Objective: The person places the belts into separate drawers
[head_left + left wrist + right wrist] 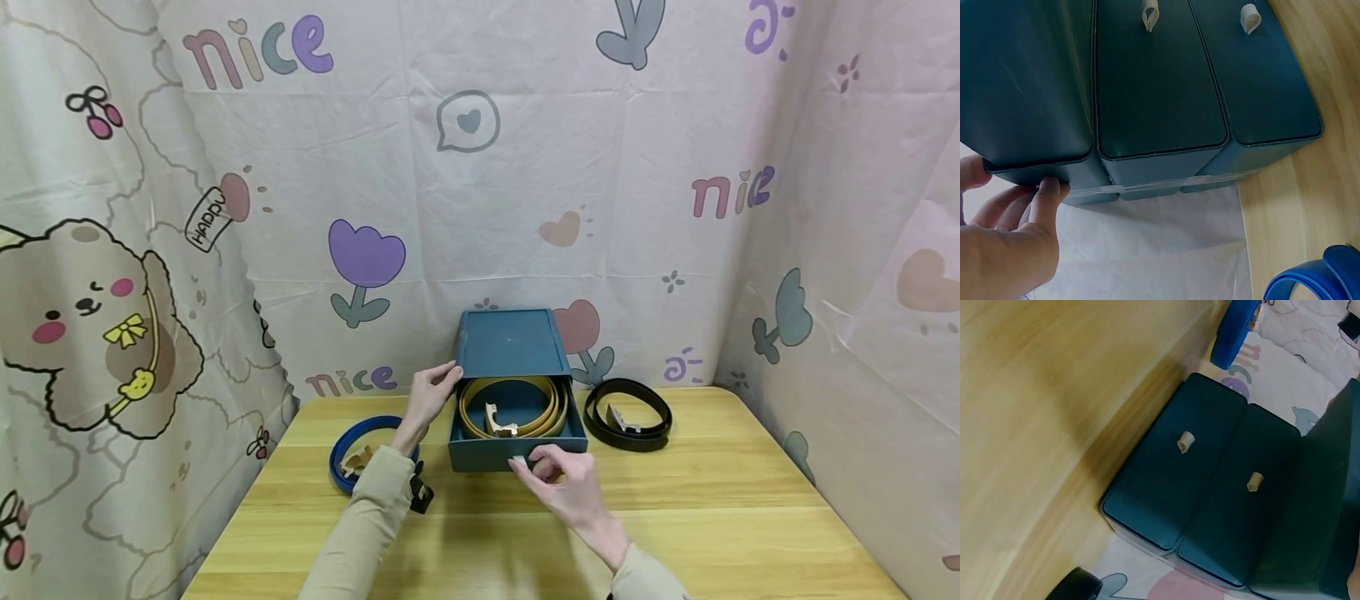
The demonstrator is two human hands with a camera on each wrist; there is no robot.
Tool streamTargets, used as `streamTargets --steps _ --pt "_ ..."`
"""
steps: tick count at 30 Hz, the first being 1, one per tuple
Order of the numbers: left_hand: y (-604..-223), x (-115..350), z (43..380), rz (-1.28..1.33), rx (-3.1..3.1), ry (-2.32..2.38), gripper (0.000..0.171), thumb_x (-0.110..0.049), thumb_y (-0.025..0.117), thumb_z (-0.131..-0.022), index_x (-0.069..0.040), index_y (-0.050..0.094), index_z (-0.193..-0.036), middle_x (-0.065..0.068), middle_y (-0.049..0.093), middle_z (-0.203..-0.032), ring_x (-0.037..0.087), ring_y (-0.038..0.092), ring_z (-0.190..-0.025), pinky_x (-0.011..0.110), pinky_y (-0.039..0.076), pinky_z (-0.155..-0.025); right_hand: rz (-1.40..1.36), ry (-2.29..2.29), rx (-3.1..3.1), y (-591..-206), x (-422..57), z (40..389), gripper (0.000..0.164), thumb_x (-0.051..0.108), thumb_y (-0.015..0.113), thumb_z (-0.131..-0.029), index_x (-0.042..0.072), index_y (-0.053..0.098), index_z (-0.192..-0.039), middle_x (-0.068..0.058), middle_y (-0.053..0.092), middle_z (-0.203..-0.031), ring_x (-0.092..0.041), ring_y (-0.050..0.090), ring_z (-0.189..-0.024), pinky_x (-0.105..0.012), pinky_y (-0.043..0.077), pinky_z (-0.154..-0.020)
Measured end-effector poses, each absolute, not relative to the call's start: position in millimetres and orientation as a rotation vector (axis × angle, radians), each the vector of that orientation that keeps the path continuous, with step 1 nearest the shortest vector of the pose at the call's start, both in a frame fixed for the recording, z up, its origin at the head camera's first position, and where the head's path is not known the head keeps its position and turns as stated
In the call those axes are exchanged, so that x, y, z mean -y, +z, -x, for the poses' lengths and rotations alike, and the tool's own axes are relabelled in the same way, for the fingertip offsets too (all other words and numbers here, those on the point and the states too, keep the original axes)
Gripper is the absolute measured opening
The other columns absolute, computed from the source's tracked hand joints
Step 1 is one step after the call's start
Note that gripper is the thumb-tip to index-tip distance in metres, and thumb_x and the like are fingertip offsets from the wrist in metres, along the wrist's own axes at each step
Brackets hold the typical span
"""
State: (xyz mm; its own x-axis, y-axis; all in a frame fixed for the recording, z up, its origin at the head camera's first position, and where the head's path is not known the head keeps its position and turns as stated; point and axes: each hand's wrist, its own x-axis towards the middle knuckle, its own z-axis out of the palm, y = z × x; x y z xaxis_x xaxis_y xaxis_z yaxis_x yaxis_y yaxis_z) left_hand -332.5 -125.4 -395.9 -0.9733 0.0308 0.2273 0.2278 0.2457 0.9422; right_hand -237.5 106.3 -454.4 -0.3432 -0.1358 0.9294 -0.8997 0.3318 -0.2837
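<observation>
A dark teal drawer box (pixel 512 343) stands at the back of the table with its top drawer (pixel 478 457) pulled out. Inside that drawer lies a coiled yellow belt (pixel 558 410) with a shiny metal buckle. My left hand (pixel 427 400) grips the box's upper left edge; in the left wrist view its fingertips (pixel 1049 186) lie along the box's side, with the thumb around the edge. At the drawer's front, my right hand (pixel 567 493) pinches the small white pull tab (pixel 519 461). The right wrist view shows only a sliver of that hand.
A coiled blue belt (pixel 336 454) with a gold-coloured buckle lies left of the box, partly behind my left forearm. To the right sits a coiled black belt (pixel 637 443). Two lower drawers (pixel 1160 81) are closed, each with a pale tab. A printed curtain (pixel 480 217) hangs behind.
</observation>
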Motion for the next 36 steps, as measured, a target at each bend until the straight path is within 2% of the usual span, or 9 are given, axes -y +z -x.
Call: streamTargets --steps 7,17,23,32,36 --pt "-394.4 125.8 332.1 0.237 2.345 -1.833 0.046 -0.023 0.058 -0.103 0.001 0.055 -0.142 0.023 0.057 -0.144 0.036 0.058 -0.13 0.048 0.049 -0.109 -0.953 1.118 1.728 -456.9 -102.4 237.3 0.023 0.0 0.087 -0.071 0.005 0.067 -0.081 0.0 0.072 -0.06 -0.004 0.066 -0.05 -0.012 0.052 -0.051" --pt "-395.0 127.1 332.8 0.238 2.342 -1.823 0.047 -0.022 0.057 -0.103 0.004 0.054 -0.142 0.025 0.057 -0.144 0.038 0.058 -0.13 0.047 0.049 -0.109 -0.932 1.132 1.732 -457.9 -101.8 243.2 0.026 -0.004 0.088 -0.066 0.005 0.069 -0.08 -0.007 0.074 -0.063 -0.009 0.068 -0.05 -0.016 0.054 -0.049" --pt "-394.7 127.5 332.8 0.221 2.339 -1.842 0.046 -0.023 0.059 -0.103 0.002 0.056 -0.141 0.023 0.058 -0.143 0.036 0.058 -0.131 0.048 0.048 -0.11 -0.907 1.144 1.762 -456.6 -100.7 244.2 0.026 -0.005 0.088 -0.065 0.007 0.07 -0.079 -0.006 0.075 -0.064 -0.008 0.069 -0.052 -0.015 0.054 -0.051" --pt "-393.9 128.3 330.1 0.244 2.352 -1.829 0.047 -0.023 0.057 -0.103 0.004 0.053 -0.142 0.024 0.054 -0.146 0.039 0.056 -0.132 0.051 0.045 -0.112 -0.856 1.134 1.793 -457.2 -97.8 246.6 0.029 -0.01 0.088 -0.06 0.004 0.068 -0.075 -0.009 0.073 -0.061 -0.01 0.067 -0.049 -0.016 0.053 -0.049" --pt "-393.8 128.3 330.2 0.239 2.347 -1.838 0.047 -0.023 0.057 -0.103 0.003 0.053 -0.143 0.024 0.055 -0.146 0.039 0.056 -0.133 0.051 0.046 -0.112 -0.843 1.14 1.797 -455.6 -97.1 247.4 0.029 -0.007 0.089 -0.062 0.007 0.069 -0.078 -0.007 0.074 -0.063 -0.009 0.068 -0.051 -0.016 0.053 -0.05"
